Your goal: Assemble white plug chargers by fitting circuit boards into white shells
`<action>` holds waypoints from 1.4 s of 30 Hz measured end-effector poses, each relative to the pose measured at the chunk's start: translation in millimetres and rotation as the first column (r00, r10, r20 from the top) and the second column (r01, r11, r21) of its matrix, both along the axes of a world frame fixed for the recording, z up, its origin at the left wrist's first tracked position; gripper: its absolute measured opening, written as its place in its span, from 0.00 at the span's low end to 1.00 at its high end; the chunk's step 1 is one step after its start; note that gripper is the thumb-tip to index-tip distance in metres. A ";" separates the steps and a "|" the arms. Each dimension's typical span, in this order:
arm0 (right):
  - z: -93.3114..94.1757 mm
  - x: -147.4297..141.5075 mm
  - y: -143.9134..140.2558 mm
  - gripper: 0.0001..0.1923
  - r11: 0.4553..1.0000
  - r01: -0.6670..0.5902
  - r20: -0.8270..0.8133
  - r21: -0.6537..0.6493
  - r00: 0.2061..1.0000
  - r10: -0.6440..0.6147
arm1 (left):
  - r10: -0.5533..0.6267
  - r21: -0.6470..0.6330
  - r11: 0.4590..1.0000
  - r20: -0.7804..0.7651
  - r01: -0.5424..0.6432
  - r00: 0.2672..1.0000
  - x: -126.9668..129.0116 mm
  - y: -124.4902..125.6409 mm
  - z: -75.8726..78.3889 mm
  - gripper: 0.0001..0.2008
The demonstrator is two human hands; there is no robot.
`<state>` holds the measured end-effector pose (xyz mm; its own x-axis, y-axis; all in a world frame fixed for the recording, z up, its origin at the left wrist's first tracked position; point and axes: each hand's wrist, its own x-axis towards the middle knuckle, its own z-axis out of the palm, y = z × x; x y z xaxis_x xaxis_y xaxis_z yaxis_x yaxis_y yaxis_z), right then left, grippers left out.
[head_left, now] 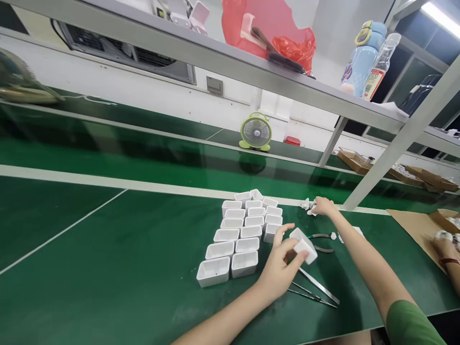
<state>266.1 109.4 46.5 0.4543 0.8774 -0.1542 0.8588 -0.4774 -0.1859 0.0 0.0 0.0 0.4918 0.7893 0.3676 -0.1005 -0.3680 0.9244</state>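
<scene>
My left hand (278, 266) pinches a small white plastic box (304, 247) between thumb and fingers, holding it tilted above the bench. To its left, several similar open white boxes (213, 271) stand in rows. Farther out, my right hand (324, 206) has its fingers closed on a small white part (315, 209), beside other small white pieces (305, 204); their exact shape is unclear. Pliers (323, 249) lie between my hands, partly hidden by the held box. Tweezers (319, 286) rest on the green bench nearer to me.
A green fan (256, 132) stands beyond the bench's white strip. Overhead runs a shelf (201, 45) with a blue bottle (362, 62) and a red bag (269, 24). A slanted post (388, 153) rises at right. Another person's hand (445, 249) is by cardboard (413, 230).
</scene>
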 end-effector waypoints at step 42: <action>-33.0 -88.2 -180.1 0.36 0.705 0.172 -0.688 0.688 -0.153 0.709 | -0.511 -0.735 0.010 0.579 0.678 0.636 -3.6 -7.4 -10.7 0.36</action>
